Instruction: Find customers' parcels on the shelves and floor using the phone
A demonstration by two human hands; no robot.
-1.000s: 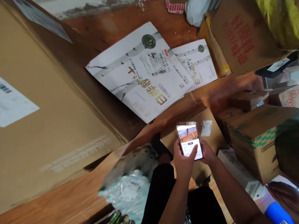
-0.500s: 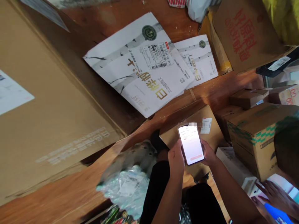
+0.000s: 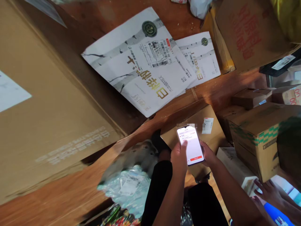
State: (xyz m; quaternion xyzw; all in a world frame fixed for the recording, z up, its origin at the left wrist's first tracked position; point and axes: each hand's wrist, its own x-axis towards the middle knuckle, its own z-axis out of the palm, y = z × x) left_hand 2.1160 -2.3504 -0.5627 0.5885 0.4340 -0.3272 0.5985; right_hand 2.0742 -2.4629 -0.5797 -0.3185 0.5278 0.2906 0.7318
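left thumb now on phone (image 3: 190,145), right hand (image 3: 208,153) cupping

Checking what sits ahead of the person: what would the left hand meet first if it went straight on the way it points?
Probably the phone: the left hand already has its thumb on the screen. Beyond lies a labelled cardboard box; depth is unclear.

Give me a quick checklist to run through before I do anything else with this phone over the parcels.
1. Phone gripped in both hands: ok; left hand and right hand wrap its sides.
2. Screen lit and readable: ok; white page with a red button at the bottom.
3. Left thumb on the screen: ok; it touches the left side.
4. Label on the small brown box unobstructed: ok, just beyond the phone.
5. Label text legible: cannot tell, too small.
6. Space to the right clear: not ok; another person's hand reaches in at lower right.
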